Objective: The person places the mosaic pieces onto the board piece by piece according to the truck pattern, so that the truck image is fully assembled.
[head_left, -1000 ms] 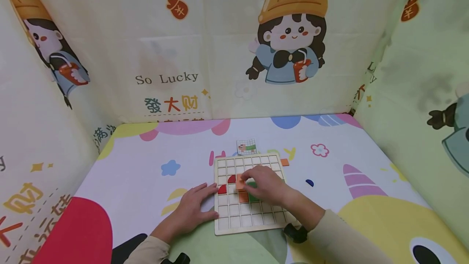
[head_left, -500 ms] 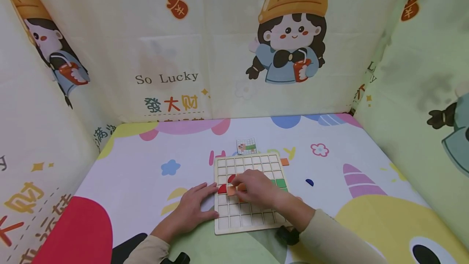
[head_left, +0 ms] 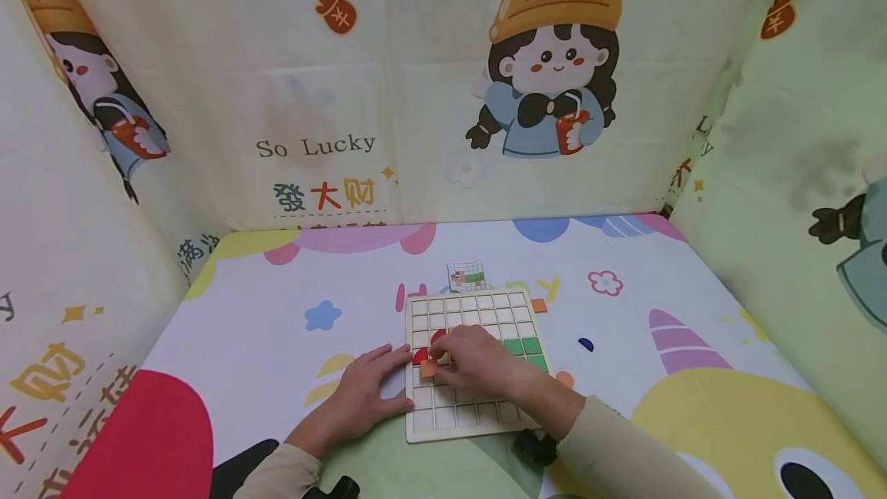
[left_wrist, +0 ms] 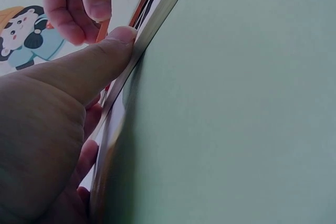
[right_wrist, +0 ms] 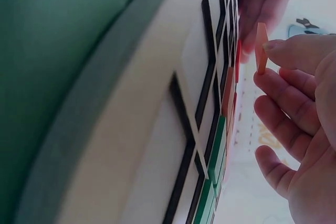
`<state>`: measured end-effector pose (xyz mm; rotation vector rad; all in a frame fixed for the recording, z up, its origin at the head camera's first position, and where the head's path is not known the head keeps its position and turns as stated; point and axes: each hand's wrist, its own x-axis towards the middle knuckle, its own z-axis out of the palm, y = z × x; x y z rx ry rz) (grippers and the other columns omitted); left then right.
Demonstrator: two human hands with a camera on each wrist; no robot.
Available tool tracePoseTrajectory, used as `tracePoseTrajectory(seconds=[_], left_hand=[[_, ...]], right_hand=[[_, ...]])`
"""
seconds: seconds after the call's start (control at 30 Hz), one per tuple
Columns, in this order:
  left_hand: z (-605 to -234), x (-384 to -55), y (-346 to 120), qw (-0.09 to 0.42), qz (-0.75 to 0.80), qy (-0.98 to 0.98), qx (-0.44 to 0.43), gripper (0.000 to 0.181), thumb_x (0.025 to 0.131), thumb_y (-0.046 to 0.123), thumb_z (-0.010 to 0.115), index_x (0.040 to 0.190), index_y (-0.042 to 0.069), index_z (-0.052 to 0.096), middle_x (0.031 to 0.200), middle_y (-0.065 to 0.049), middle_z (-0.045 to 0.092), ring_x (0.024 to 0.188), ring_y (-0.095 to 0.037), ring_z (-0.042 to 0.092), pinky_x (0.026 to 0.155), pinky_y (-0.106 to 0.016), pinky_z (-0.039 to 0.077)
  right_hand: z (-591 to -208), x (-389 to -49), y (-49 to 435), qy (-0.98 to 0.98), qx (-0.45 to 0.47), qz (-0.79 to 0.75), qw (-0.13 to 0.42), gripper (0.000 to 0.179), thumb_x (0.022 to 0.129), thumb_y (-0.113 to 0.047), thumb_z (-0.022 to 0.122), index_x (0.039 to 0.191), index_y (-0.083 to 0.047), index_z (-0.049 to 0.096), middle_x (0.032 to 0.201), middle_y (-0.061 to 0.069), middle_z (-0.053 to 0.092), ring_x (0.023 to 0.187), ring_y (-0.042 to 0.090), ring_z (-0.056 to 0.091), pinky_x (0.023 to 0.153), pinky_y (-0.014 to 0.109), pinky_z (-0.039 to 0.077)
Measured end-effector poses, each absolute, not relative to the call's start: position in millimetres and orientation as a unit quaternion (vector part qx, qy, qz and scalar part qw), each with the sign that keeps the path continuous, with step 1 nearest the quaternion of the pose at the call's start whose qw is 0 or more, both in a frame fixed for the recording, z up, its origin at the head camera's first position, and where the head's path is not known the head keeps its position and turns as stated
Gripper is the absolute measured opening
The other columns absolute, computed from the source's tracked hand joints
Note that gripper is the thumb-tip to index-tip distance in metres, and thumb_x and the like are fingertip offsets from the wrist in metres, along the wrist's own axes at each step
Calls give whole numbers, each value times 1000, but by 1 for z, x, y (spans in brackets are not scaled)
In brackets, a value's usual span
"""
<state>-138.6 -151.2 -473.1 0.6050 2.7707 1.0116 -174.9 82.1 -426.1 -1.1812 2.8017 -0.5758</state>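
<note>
A wooden grid board [head_left: 478,414] lies on the table, with green square tiles [head_left: 532,346] and red rounded tiles [head_left: 420,356] set in its cells. Between thumb and fingers, my right hand [head_left: 478,360] pinches an orange square tile [head_left: 428,369] over the board's left part. The right wrist view shows that orange tile [right_wrist: 261,48] edge-on, raised off the grid. My left hand [head_left: 370,395] rests along the board's left edge, its thumb [left_wrist: 113,43] touching the rim and its fingers spread. The right hand hides the middle cells.
Behind the board lies a small pattern card [head_left: 467,276] with a coloured picture. An orange tile [head_left: 539,306] sits by the board's upper right edge, an orange round piece [head_left: 564,380] by its right side. Farther right is a dark blue half-round piece [head_left: 586,345].
My right hand has moved left with the orange tile, from the board's middle toward its left edge, and slightly nearer. More green tiles now show. The left hand stays put.
</note>
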Motion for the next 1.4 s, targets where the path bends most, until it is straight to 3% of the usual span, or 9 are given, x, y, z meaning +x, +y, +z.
tracePoseTrajectory(seconds=[0.2,0.4,1.07,1.4], left_hand=[[-474,-139,-151,65,335,919,198,72,83,44,81,144,16,55,151,0,49,142,-36,34,109,-65,27],[-474,-138,-151,64,339,918,197,73,82,44,81,144,15,55,150,0,49,142,-36,34,108,-65,27],[-475,-138,-152,58,339,917,201,72,83,43,80,143,13,56,151,1,49,142,-36,34,109,-64,27],[-472,-137,-152,52,342,914,213,72,83,44,80,143,13,56,150,-1,49,141,-37,35,108,-66,27]], right_hand=[[-428,-172,79,907,-384,-170,25,13,91,-25,73,100,-16,76,84,-10,66,77,8,53,80,29,47],[-430,-171,75,909,-386,-158,18,16,91,-23,73,104,-14,75,90,-8,68,84,11,58,81,28,48],[-432,-171,68,914,-378,-144,23,22,90,-26,75,109,-15,74,92,-10,69,84,8,56,84,26,47],[-433,-172,64,909,-393,-143,0,17,91,-24,74,104,-14,76,88,-10,71,83,8,63,90,30,47]])
